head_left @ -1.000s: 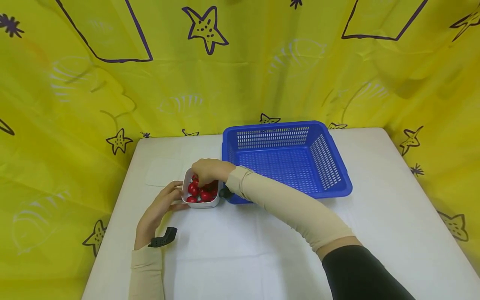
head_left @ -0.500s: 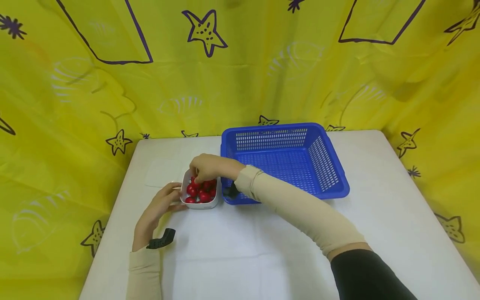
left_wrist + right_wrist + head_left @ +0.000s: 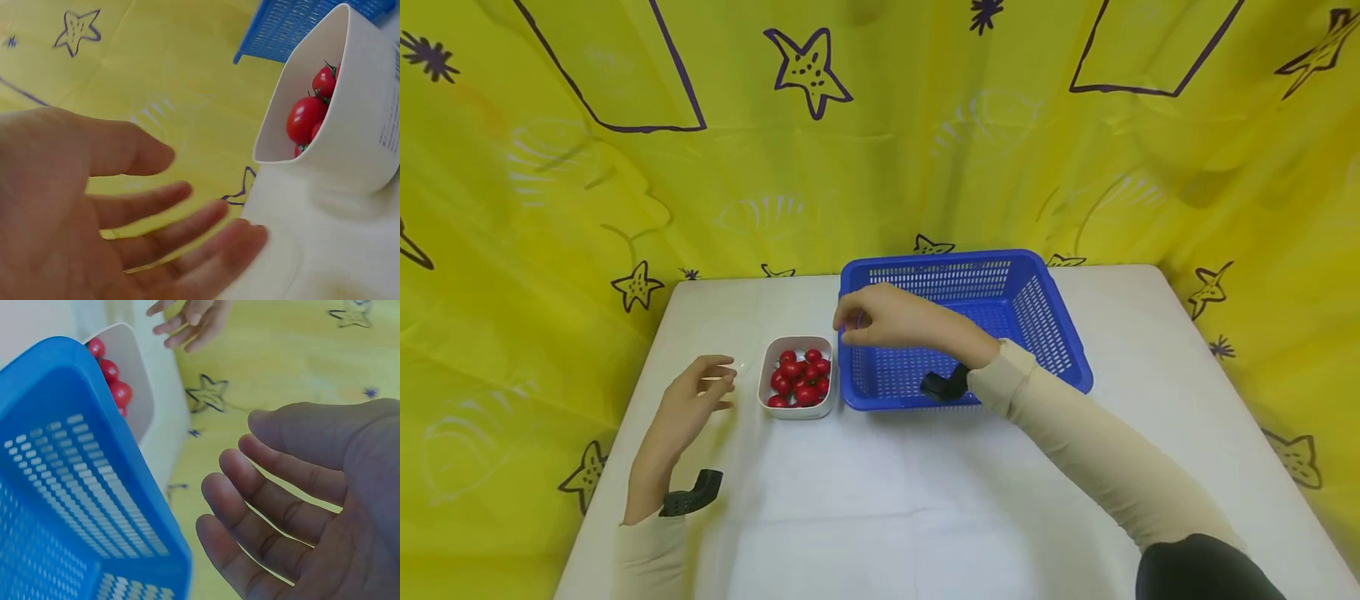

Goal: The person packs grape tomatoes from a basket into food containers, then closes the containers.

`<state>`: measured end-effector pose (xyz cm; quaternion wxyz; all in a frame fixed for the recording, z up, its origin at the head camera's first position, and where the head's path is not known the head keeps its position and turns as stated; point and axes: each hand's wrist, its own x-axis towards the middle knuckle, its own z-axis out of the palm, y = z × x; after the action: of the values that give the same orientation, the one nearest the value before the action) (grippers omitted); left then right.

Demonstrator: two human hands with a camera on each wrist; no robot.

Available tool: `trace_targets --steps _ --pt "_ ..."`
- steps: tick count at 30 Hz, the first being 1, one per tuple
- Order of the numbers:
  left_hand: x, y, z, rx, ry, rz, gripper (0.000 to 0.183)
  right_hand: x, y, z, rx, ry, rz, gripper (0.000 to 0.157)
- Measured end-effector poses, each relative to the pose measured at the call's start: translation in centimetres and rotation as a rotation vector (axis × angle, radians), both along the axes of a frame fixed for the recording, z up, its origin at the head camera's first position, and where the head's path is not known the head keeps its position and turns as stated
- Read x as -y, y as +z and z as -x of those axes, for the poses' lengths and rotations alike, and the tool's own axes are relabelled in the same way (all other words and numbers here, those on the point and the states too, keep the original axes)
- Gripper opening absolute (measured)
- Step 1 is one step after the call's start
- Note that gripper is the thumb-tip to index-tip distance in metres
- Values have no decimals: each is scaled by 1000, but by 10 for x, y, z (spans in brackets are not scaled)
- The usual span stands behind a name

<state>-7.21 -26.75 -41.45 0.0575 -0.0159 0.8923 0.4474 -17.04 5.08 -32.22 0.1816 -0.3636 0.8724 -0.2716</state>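
Several cherry tomatoes [image 3: 805, 393] with green stems lie in a small white box [image 3: 797, 412] left of the blue basket. To the left of the box hovers my left hand [image 3: 688, 404], its fingers loosely bent and apart from the box; the left wrist view shows nothing in its grasp. Over the left part of the blue basket [image 3: 880, 403] is my right hand [image 3: 895, 317]. In the right wrist view its thumb and fingers are spread apart with nothing between them. Part of the basket's inside is hidden behind the right hand and sleeve.
A white table [image 3: 850, 517] carries the box and basket, which stand close side by side. A clear, flat lid-like piece [image 3: 711, 343] lies faintly at the table's left. Yellow patterned cloth [image 3: 880, 167] hangs behind the table and along both sides.
My right hand has come up out of the tomato box and moved right over the basket. My left hand has let go of the box's side and drawn back left.
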Motion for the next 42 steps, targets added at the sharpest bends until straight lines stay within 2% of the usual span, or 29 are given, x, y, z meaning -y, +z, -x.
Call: trace_targets --steps 4,11,14,19,24,27,30,36,42 --pt "1 16 -9 -150 27 188 39 -32 15 -16 -31 -81 44 18" --pt "-3 36 -28 -382 49 335 35 -82 35 -53 -121 -224 85 20" --pt "-6 42 -35 -441 50 386 35 -100 36 -68 -156 -276 99 21" --pt "-10 47 -43 -482 61 447 33 -122 32 -86 -192 -332 106 22" --pt "-11 40 -43 -567 58 484 33 -136 24 -100 -223 -380 91 23" --pt "-7 31 -40 -634 54 521 32 -143 18 -110 -244 -413 90 24" --pt "-3 20 -34 -664 40 570 32 -149 13 -121 -260 -452 97 24" --pt "7 -3 -14 -633 -13 647 29 -161 4 -144 -294 -544 147 24" --pt "17 -18 8 -558 -50 655 30 -170 -15 -162 -320 -657 196 27"
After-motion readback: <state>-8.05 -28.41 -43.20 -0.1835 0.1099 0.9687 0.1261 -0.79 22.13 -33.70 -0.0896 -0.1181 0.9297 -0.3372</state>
